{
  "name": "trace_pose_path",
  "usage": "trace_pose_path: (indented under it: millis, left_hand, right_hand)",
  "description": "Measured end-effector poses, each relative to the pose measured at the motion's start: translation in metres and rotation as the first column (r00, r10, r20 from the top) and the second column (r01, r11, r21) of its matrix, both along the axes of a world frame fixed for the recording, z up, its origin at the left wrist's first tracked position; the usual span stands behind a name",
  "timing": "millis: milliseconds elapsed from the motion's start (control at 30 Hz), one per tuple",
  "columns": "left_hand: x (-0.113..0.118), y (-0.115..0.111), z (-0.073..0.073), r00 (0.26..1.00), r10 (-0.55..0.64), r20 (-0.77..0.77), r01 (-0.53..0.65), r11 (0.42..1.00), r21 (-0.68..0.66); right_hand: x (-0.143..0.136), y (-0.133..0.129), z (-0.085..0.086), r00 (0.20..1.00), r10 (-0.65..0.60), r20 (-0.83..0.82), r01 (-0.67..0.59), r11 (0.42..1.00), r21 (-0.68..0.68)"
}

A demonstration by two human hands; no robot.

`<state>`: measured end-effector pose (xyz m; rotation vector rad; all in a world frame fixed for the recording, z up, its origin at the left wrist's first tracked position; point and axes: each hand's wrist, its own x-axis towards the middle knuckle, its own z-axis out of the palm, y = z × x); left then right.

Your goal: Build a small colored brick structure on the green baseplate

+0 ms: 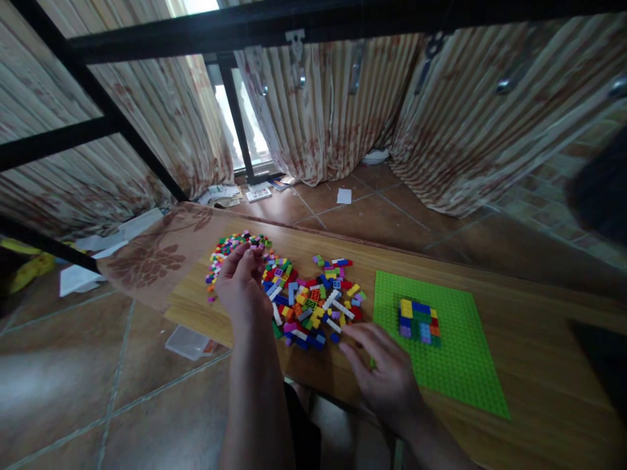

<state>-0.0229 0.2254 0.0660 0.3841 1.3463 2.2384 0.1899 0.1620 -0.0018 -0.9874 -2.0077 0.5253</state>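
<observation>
Baseplate [470, 372], green, flat on the table [539, 326]. Build [420, 318] of yellow, blue, red, orange, green and purple pieces stands on it. Bricks [313, 303], mixed colours, loosely heaped just left of the baseplate; beads [230, 249], a dense pile, farther left of it.

Right hand [385, 365] low at the baseplate's near-left corner, covering part of its edge; thumb and forefinger narrowly parted beside the nearest bricks. Contact with them: cannot tell. Left hand [245, 277] well left of the baseplate, in front of the beads, fingertips drawn close together; whether they grip a piece, cannot tell.

Beyond the baseplate: striped curtains [337, 111], tiled floor [313, 202], paper [344, 196] on the tiles.
</observation>
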Motion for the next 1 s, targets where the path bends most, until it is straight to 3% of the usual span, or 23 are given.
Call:
trace_pose_path:
  millis: [133,267,433,633,767,1000]
  left_hand:
    - [-0.003,-0.003,0.003,0.994,0.064,0.085,-0.068,0.997,0.045]
    - [-0.005,-0.004,0.002,0.991,0.065,0.118,-0.073,0.995,0.063]
    - [-0.005,-0.004,0.001,0.992,0.029,0.124,-0.035,0.998,0.050]
    - [-0.003,-0.004,0.002,0.990,-0.002,0.140,-0.004,0.999,0.041]
    - [-0.003,-0.004,0.001,0.988,-0.040,0.147,0.031,0.997,0.067]
    - [-0.002,-0.003,0.001,0.986,-0.054,0.156,0.047,0.998,0.051]
  right_hand:
    - [-0.027,-0.029,-0.003,0.950,0.301,0.081,-0.296,0.953,-0.067]
    - [-0.043,-0.032,-0.006,0.912,0.392,0.119,-0.378,0.917,-0.130]
    - [-0.041,-0.019,-0.010,0.951,0.293,0.099,-0.282,0.952,-0.117]
    - [-0.038,-0.006,-0.013,0.998,0.061,0.032,-0.061,0.998,0.001]
    - [-0.037,0.003,-0.009,0.987,-0.027,0.158,0.020,0.999,0.047]
    - [-0.045,0.007,-0.006,0.931,-0.047,0.362,0.048,0.999,0.006]
